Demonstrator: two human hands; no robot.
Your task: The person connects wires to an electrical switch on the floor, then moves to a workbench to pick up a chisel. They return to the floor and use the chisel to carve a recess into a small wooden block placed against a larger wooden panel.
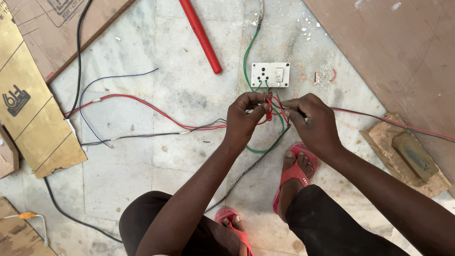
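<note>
My left hand (pixel 244 118) pinches a red wire (pixel 268 113) between thumb and fingers, just below a white switch-and-socket plate (pixel 270 74) lying on the marble floor. My right hand (pixel 310 121) grips thin red and black wires beside it, fingertips almost touching the left hand. A green wire (pixel 246 57) runs from the top of the view down past the plate's left side and loops under my hands. More red and black wires (pixel 156 110) trail off to the left across the floor.
A red-handled tool (pixel 201 35) lies on the floor above left of the plate. Cardboard sheets (pixel 28 109) sit at the left, a plywood board (pixel 403 52) at the upper right, a wooden block (pixel 407 154) at the right. My feet in red sandals (pixel 294 173) rest below.
</note>
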